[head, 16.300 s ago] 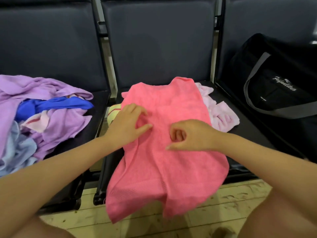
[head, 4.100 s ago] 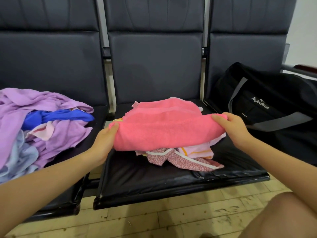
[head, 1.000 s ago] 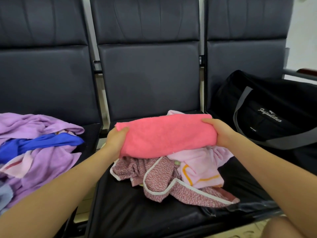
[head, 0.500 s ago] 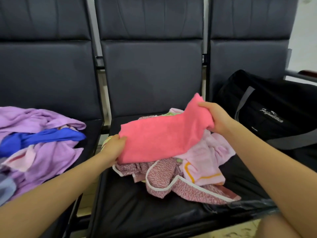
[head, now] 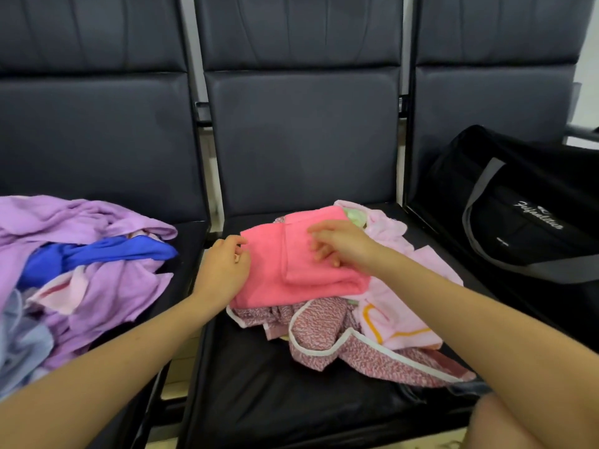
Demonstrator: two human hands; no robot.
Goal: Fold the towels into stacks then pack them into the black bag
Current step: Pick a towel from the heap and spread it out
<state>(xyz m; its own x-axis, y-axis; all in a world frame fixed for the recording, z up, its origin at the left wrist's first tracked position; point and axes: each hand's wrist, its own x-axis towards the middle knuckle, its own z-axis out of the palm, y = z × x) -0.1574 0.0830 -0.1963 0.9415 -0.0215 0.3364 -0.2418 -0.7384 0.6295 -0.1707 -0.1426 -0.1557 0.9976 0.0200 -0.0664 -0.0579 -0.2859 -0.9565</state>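
In front of you runs a row of three dark padded seats (head: 301,147), seen from your head camera. On the right seat sits the black bag (head: 525,215), soft-sided with grey straps and white script lettering on its side. The left seat holds a loose heap of purple towels (head: 81,241) with a blue cloth (head: 97,254) lying across it and a pale blue piece at the near left edge. On the middle seat lies a small jumble: a light pink towel (head: 398,306) with orange trim, a reddish patterned cloth (head: 343,345) edged in white, and a scrap of pale green behind. On top of that jumble rests the folded pink towel (head: 291,270) (one flap doubled over its right half). Your left hand (head: 223,270) pinches the towel's left edge with curled fingers. Your right hand (head: 343,244) rests over the doubled flap, fingers loosely bent and grasping nothing. Your bare knee shows at the lower right corner.
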